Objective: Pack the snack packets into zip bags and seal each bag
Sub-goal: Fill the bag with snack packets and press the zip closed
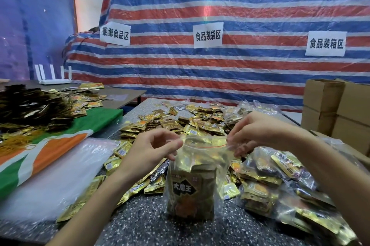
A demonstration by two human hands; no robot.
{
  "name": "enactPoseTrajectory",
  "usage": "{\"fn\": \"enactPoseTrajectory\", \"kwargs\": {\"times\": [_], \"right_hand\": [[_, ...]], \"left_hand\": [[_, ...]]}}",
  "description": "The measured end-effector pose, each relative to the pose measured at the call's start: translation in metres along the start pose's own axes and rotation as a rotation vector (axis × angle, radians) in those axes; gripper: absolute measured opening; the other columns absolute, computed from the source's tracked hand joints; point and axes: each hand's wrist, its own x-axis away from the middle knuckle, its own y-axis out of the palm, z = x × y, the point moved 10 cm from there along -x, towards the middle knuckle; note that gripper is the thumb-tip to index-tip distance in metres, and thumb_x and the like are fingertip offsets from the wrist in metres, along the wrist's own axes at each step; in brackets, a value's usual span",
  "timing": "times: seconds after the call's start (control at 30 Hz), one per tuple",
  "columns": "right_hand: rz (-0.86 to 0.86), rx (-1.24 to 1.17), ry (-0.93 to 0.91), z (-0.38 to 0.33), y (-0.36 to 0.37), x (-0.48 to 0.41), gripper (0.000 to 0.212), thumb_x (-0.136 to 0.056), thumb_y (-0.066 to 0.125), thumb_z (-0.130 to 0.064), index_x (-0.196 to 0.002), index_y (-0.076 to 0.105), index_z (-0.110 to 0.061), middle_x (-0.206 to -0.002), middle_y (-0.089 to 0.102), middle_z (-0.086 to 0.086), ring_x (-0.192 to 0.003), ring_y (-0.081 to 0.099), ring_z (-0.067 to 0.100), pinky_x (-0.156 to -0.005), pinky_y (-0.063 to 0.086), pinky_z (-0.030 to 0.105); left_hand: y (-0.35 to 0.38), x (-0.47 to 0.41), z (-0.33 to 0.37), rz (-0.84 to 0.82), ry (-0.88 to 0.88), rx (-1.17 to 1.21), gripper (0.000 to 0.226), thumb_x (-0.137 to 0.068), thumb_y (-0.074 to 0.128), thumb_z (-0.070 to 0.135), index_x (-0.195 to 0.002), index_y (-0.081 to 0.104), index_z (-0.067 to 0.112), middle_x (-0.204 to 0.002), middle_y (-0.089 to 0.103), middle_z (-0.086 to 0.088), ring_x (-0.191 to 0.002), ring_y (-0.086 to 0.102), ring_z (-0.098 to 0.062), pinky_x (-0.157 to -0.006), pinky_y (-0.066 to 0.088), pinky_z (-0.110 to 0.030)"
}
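1. Zip bag (193,189): it stands upright on the speckled table (144,223), straight in front of the person and between the two forearms, stuffed with gold snack packets.
2. Its long axis runs bottom to top. The mouth lies across that, left to right, with the red-lined zip strip (212,144) stretched between the hands.
3. The left hand (154,151) pinches the left end of the mouth between thumb and fingers. The right hand (260,131) pinches the right end the same way. The hands are held apart, one at each corner, so neither is nearer the bag than the other.
4. Judging by this grip, the step in hand is the sealing. The next move likely turns on running the fingers along the strip from one corner to the other. How much of the strip is already pressed shut cannot be told.
5. The packets reach high inside the bag, near the strip, and may get in the way of a clean close.
6. Loose snack packets (180,123) are scattered on the table behind the bag and to its left.
7. Filled bags (270,181) lie heaped just to its right, close to the right forearm.
8. A clear plastic sheet (60,175) and a green and orange cloth (60,141) lie to the left. Cardboard boxes (340,109) stand far right.
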Motion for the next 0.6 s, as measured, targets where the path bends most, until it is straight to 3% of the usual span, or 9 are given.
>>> {"fn": "enactPoseTrajectory", "kwargs": {"times": [0.13, 0.23, 0.4, 0.5, 0.6], "right_hand": [[0.068, -0.013, -0.045, 0.008, -0.009, 0.002, 0.008, -0.087, 0.075, -0.008, -0.088, 0.079, -0.001, -0.078, 0.076, 0.015, -0.058, 0.067, 0.015, -0.056, 0.056, 0.022], [0.104, -0.059, -0.129, 0.006, -0.011, 0.004, 0.01, -0.084, 0.078, -0.013, -0.087, 0.08, -0.003, -0.077, 0.076, 0.013, -0.059, 0.066, 0.016, -0.057, 0.055, 0.021], [0.051, -0.007, -0.245, 0.0, -0.005, 0.013, 0.024, -0.07, 0.088, -0.014, -0.093, 0.081, -0.012, -0.088, 0.079, 0.005, -0.081, 0.076, 0.019, -0.07, 0.058, 0.019], [0.092, 0.025, -0.259, 0.003, -0.01, 0.012, 0.012, -0.076, 0.083, -0.009, -0.086, 0.082, -0.015, -0.084, 0.079, 0.007, -0.079, 0.075, 0.023, -0.067, 0.058, 0.021], [0.103, 0.038, -0.277, 0.005, -0.013, 0.014, 0.007, -0.077, 0.081, -0.018, -0.084, 0.082, -0.02, -0.085, 0.078, 0.007, -0.08, 0.073, 0.026, -0.064, 0.058, 0.024]], "left_hand": [[-0.003, 0.0, -0.003, 0.007, 0.006, 0.049, 0.01, -0.092, 0.064, 0.002, -0.098, 0.072, 0.002, -0.089, 0.077, -0.013, -0.079, 0.073, -0.028, -0.068, 0.06, -0.028], [-0.007, -0.001, -0.002, 0.035, 0.008, 0.043, 0.011, -0.093, 0.062, 0.001, -0.096, 0.073, 0.002, -0.086, 0.077, -0.013, -0.077, 0.074, -0.03, -0.067, 0.061, -0.028], [-0.011, -0.002, -0.007, 0.071, 0.001, 0.062, 0.012, -0.092, 0.064, 0.001, -0.093, 0.076, 0.004, -0.083, 0.077, -0.014, -0.075, 0.074, -0.029, -0.065, 0.06, -0.027], [-0.016, -0.003, -0.01, 0.106, -0.017, 0.094, 0.012, -0.09, 0.066, -0.001, -0.091, 0.077, 0.005, -0.08, 0.076, -0.017, -0.073, 0.074, -0.031, -0.064, 0.06, -0.027], [-0.02, -0.002, -0.015, 0.136, -0.057, 0.12, 0.007, -0.088, 0.069, 0.0, -0.089, 0.075, 0.002, -0.078, 0.075, -0.019, -0.072, 0.074, -0.033, -0.063, 0.061, -0.026]]}}
